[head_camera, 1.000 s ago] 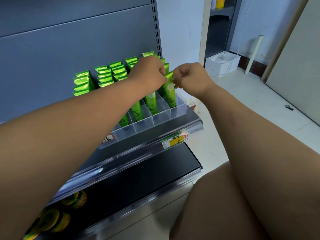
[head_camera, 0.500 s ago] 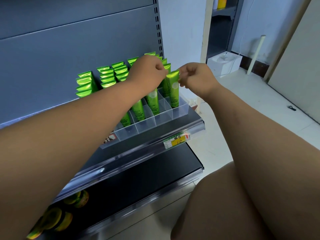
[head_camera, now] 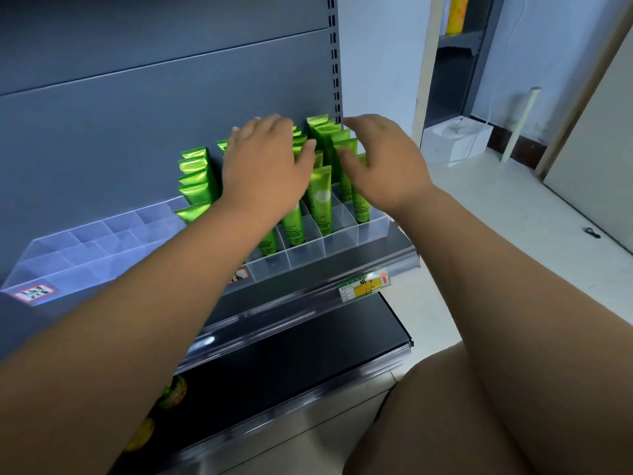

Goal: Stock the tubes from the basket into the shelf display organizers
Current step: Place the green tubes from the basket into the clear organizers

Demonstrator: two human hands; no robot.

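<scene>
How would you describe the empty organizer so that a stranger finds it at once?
On the grey shelf stand two clear organizers. The left organizer is the one. Its visible compartments hold nothing, while its neighbour carries rows of green tubes.

No text fully legible.

- Price tag (head_camera: 364, 287), right end of the shelf rail (head_camera: 291, 305): green and yellow, dark handwriting, unreadable.
- Red-bordered sticker (head_camera: 34, 292), front wall of the left organizer (head_camera: 85, 248): black characters, blurred.
- Similar sticker (head_camera: 239, 276) on the right organizer (head_camera: 342, 241): partly hidden.
- Green tubes (head_camera: 322, 197): lengthwise print, too small to read.
</scene>
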